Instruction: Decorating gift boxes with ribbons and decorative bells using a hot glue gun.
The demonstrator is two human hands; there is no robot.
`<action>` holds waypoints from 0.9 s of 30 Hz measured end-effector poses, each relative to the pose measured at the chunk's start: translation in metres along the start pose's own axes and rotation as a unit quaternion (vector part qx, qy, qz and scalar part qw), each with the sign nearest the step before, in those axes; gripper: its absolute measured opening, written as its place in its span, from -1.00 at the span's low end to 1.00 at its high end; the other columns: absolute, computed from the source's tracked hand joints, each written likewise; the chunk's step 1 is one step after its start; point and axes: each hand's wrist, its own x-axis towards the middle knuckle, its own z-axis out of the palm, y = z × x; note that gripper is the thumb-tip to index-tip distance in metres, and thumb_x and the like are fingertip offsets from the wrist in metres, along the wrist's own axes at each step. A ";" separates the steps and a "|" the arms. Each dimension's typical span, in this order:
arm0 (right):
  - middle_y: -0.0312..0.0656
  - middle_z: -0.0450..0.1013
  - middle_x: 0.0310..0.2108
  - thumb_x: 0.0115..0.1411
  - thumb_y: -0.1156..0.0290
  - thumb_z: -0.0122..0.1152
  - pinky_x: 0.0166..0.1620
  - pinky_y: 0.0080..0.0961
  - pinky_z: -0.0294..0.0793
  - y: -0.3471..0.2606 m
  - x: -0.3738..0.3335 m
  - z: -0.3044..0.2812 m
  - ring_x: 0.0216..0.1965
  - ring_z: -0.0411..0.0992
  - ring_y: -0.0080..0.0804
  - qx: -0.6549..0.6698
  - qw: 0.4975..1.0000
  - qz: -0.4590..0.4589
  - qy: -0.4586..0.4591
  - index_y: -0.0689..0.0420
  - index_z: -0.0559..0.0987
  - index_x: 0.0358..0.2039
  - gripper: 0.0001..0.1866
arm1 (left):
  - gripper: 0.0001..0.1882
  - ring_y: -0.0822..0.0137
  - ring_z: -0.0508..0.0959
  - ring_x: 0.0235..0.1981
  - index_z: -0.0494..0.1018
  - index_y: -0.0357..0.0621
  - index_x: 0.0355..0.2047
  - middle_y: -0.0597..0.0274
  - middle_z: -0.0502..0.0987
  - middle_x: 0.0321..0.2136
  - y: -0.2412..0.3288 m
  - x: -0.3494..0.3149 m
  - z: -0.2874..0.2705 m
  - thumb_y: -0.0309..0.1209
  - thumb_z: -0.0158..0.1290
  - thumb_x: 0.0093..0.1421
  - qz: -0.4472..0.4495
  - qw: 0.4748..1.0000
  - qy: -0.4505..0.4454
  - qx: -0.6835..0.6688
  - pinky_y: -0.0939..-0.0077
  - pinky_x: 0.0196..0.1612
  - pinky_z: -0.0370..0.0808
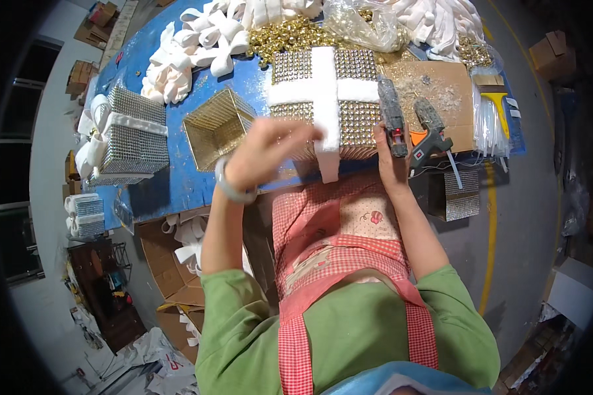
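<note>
Clearly, in the head view, the left hand [265, 157] pinches the white ribbon [325, 99] crossing the rhinestone box [356, 105] at the blue desk [178, 178] near edge, while the right hand [390, 158] presses flat against the box's side. Smoothing the ribbon firmly down the front face seems wise. Two glue guns [412, 125] crowd the right; an open gold box [219, 126] sits left, leaving little room.

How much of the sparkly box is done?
Done: white ribbon already crosses the sparkly box, and a finished box sits aside. In hand: left hand presses the ribbon's end; right hand steadies the box. Left: an open box has no ribbon.
</note>
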 end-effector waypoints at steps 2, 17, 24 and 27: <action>-0.15 0.38 -0.59 0.14 0.30 0.15 -0.44 -0.42 0.31 -0.002 -0.001 0.002 -0.56 0.34 -0.32 -0.001 0.999 0.013 0.049 0.24 0.38 -0.37 -0.74 | -0.64 0.29 0.37 -0.01 0.36 -0.22 -0.02 0.13 0.41 -0.05 -0.012 0.052 -0.010 -0.29 -0.14 0.25 -0.001 0.963 0.059 0.263 0.37 0.05 0.28; -0.16 0.35 -0.61 0.14 0.36 0.16 -0.48 -0.41 0.29 -0.002 0.001 0.000 -0.60 0.31 -0.34 -0.016 1.000 -0.007 -0.007 0.20 0.38 -0.35 -0.80 | -0.37 0.22 -0.06 0.30 -0.07 -0.18 0.24 0.11 -0.01 0.26 0.003 -0.003 0.047 -0.10 -0.32 0.26 0.004 0.812 -0.143 0.565 0.13 0.29 -0.24; -0.17 0.43 -0.17 0.17 0.33 0.14 -0.06 -0.54 0.31 0.001 -0.009 -0.014 -0.14 0.36 -0.41 0.025 0.997 0.069 -0.036 0.23 0.42 -0.19 -0.73 | -0.48 0.07 0.36 0.05 0.26 -0.23 0.07 0.00 0.34 0.03 -0.017 -0.055 0.051 -0.56 0.02 0.05 0.064 0.923 0.297 0.236 0.26 0.12 0.25; -0.09 0.33 0.04 0.20 0.34 0.08 0.07 -0.47 0.24 0.004 -0.025 -0.014 0.06 0.27 -0.40 0.164 0.984 0.060 -0.026 0.22 0.41 -0.15 -0.73 | -0.41 0.14 0.34 0.07 0.17 -0.25 0.15 -0.02 0.30 0.07 -0.046 -0.064 0.061 -0.54 0.03 0.07 -0.046 0.918 0.381 0.099 0.37 0.10 0.26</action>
